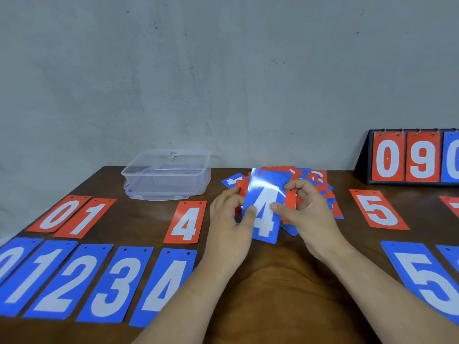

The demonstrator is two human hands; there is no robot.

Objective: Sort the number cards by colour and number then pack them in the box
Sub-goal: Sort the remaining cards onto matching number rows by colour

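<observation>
A blue 4 card (267, 194) is held up at the table's middle. My left hand (229, 216) pinches its left edge and my right hand (306, 212) pinches its right edge together with a red card behind it. Under them lies a mixed pile of red and blue cards (320, 181). Laid flat in a front row are blue 0 (11, 266), 1 (37, 274), 2 (67, 279), 3 (116, 281) and 4 (165, 281). Behind them lie red 0 (59, 213), red 1 (85, 217) and red 4 (186, 222). A clear plastic box (167, 173) stands open behind.
A red 5 (378, 209) and a blue 5 (427, 276) lie on the right, with more cards cut off at the right edge. A black flip scoreboard (409, 157) showing 0 and 9 stands at the back right. A grey wall closes the back.
</observation>
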